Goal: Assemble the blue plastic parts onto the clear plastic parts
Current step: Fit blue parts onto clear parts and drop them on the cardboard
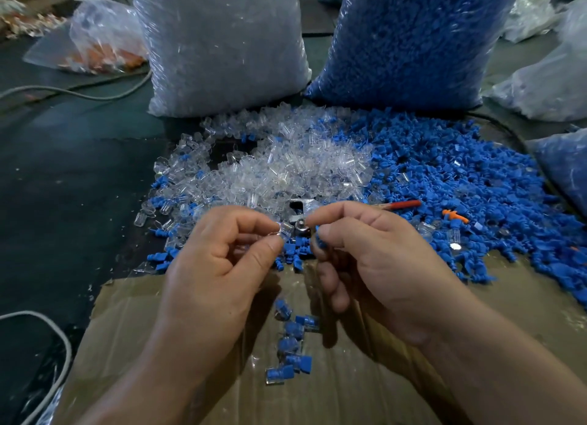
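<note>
The left hand (222, 259) pinches a small clear plastic part (284, 229) between the thumb tip and the index fingertip; the remaining fingers are curled toward the palm. The part projects to the right of the fingertips, toward the right hand (374, 259). The right hand grips a small blue plastic part (320, 241) between thumb and index finger. Most of this part is hidden by the fingers, so its orientation cannot be read. The two parts lie close together and appear to be just apart, not yet joined.

Both hands are above the far edge of a flat brown cardboard sheet (143, 329). On the sheet, near and between the wrists, lies a short row of assembled blue-in-clear pieces (290, 339).

Just beyond the hands is a loose heap of clear plastic parts (286, 164). To its right spreads a wider heap of blue plastic parts (460, 177). A metal tool with a red handle (401, 204) lies between the two heaps, partly behind the fingers.

At far left stands a tall transparent bag of clear parts (222, 43). At far right stands a tall transparent bag of blue parts (409, 40).
</note>
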`<state>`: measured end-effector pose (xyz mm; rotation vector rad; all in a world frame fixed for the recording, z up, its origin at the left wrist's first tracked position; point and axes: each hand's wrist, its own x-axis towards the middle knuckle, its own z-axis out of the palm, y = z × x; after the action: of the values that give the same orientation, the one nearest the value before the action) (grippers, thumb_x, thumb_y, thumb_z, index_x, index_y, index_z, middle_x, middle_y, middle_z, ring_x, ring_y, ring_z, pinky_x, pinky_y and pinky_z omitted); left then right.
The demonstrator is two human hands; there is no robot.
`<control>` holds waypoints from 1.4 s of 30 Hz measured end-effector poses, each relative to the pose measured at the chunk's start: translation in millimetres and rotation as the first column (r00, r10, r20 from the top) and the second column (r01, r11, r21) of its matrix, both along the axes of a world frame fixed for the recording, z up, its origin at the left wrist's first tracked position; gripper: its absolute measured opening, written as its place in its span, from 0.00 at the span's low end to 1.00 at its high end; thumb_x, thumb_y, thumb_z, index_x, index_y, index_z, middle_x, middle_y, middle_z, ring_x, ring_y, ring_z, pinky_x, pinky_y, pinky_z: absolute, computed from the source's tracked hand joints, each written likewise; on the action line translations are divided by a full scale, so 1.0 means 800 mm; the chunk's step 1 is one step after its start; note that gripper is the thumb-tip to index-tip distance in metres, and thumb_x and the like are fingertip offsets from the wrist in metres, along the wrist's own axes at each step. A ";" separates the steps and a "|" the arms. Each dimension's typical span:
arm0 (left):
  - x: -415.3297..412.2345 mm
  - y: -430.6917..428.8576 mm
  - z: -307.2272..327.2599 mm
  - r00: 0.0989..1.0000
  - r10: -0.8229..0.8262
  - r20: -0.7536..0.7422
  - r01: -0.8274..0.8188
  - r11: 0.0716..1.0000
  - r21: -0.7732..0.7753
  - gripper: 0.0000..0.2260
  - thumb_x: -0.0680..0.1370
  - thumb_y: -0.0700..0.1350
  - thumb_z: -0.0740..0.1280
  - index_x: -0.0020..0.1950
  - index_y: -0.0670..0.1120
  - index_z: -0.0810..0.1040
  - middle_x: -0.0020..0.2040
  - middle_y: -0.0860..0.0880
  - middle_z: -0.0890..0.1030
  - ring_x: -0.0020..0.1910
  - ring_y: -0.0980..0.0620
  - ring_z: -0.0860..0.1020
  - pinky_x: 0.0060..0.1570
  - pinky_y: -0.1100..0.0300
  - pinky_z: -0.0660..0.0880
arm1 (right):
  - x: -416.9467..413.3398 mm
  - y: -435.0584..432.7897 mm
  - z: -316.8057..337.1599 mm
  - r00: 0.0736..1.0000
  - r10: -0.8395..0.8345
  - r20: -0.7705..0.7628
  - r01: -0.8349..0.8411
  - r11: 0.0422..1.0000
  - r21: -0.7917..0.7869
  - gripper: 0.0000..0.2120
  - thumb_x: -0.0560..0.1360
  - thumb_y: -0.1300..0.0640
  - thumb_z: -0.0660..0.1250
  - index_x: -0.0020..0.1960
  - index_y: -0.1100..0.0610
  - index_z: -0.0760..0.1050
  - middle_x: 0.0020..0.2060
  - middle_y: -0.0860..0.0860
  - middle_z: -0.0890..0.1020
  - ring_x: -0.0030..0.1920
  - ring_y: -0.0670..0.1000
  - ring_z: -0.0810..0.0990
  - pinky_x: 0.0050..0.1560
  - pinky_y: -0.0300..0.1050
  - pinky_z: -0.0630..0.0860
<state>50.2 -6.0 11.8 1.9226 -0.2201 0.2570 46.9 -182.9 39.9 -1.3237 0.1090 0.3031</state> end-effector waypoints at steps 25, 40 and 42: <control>0.000 0.007 0.007 0.988 -0.109 -0.108 0.081 0.968 -0.237 0.14 0.75 0.35 0.72 0.45 0.56 0.84 0.37 0.48 0.84 0.32 0.55 0.81 0.32 0.65 0.77 | -0.008 0.024 -0.008 0.644 0.327 0.692 0.382 0.646 -0.661 0.05 0.77 0.60 0.67 0.50 0.57 0.80 0.47 0.48 0.79 0.48 0.48 0.78 0.48 0.48 0.76; -0.001 0.004 0.012 0.968 -0.055 -0.246 -0.008 0.969 -0.246 0.12 0.75 0.35 0.72 0.41 0.54 0.81 0.32 0.51 0.80 0.30 0.52 0.78 0.31 0.61 0.78 | -0.002 -0.008 -0.002 0.720 0.490 0.491 0.448 0.213 -0.869 0.22 0.76 0.48 0.61 0.69 0.47 0.68 0.65 0.47 0.75 0.67 0.52 0.69 0.65 0.57 0.72; -0.002 0.004 0.018 0.948 -0.087 -0.306 -0.027 0.936 -0.350 0.15 0.76 0.32 0.69 0.40 0.52 0.81 0.31 0.49 0.79 0.29 0.53 0.78 0.28 0.65 0.76 | 0.007 -0.029 0.001 0.868 0.418 0.268 0.302 -0.017 -0.953 0.30 0.75 0.40 0.60 0.74 0.42 0.54 0.75 0.47 0.62 0.76 0.53 0.55 0.76 0.57 0.55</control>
<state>48.3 -2.4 25.9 1.5747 0.0129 -0.0380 52.3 -206.4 40.7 -2.9644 -0.2715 -0.1928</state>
